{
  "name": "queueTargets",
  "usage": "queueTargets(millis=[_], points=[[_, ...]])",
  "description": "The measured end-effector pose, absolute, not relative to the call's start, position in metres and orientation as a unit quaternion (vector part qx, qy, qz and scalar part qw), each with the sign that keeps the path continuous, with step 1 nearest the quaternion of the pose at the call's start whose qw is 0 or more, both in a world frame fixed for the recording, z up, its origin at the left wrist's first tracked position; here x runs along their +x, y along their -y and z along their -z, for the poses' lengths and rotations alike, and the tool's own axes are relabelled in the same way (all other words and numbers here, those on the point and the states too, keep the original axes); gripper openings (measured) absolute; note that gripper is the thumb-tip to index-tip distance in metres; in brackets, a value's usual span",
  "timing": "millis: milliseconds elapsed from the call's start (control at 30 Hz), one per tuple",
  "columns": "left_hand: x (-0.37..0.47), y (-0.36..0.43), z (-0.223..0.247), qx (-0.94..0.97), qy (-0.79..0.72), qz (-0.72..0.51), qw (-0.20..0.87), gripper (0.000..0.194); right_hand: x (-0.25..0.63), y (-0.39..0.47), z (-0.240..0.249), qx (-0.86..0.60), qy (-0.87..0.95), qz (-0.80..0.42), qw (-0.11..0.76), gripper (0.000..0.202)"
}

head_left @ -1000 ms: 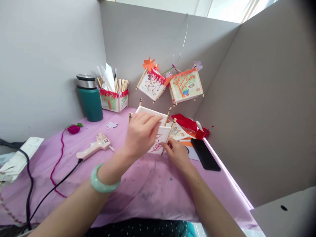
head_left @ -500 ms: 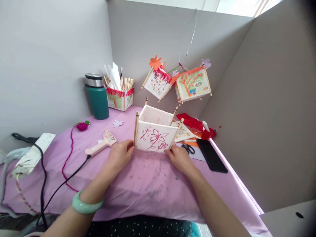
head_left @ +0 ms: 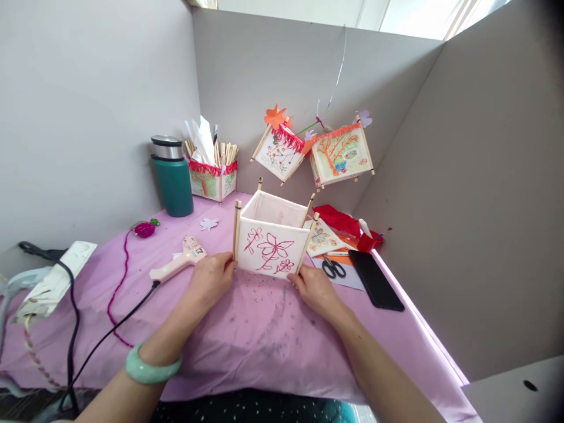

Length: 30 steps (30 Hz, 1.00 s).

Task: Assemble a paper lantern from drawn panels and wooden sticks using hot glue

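Note:
A white fabric lantern frame (head_left: 272,249), box-shaped with a wooden stick at each corner, is tilted between my hands in the middle of the view. Pink-red flowers are drawn on its near face, and its top shows the hollow inside. My left hand (head_left: 210,281) pinches the lower left corner by the stick. At the lower right corner, my right hand (head_left: 318,289) grips with the thumb along the bottom edge. A pink glue gun (head_left: 178,262) lies just left of my left hand. Black-handled scissors (head_left: 333,268) rest beyond my right hand.
Two decorated lanterns (head_left: 341,154) hang from a wire at the back. A green tumbler (head_left: 173,185) and a stick-filled box (head_left: 206,181) stand back left. A black phone (head_left: 376,280) lies right. Yarn (head_left: 127,258), cables and a power strip (head_left: 59,282) occupy the left.
Both hands and the white box have shifted slightly left and down in view, though the whole scene has shifted a little too. The grip of both hands stays the same.

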<state>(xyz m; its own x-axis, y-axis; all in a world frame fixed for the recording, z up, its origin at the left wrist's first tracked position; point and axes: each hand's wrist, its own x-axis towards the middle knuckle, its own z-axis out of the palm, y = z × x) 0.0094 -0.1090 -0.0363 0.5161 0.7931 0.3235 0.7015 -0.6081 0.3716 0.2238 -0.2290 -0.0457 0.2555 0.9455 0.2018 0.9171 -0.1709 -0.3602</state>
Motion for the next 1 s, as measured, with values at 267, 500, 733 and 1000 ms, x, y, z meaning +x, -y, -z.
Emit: queueTargets(millis=[267,500,733,1000], points=[[0.008,0.111,0.039,0.87,-0.421,-0.243,0.08,0.025,0.226,0.23,0.042,-0.745,0.603,-0.105,0.265,0.019],[0.01,0.113,0.047,0.84,-0.413,-0.333,0.117,0.026,0.229,0.232,0.043,-0.743,0.603,-0.106,0.27,0.018],[0.01,0.11,0.043,0.859,-0.416,-0.285,0.091,0.027,0.229,0.229,0.044,-0.732,0.611,-0.11,0.281,0.018],[0.011,0.11,0.04,0.859,-0.415,-0.284,0.101,0.027,0.23,0.23,0.044,-0.722,0.612,-0.13,0.296,0.018]])
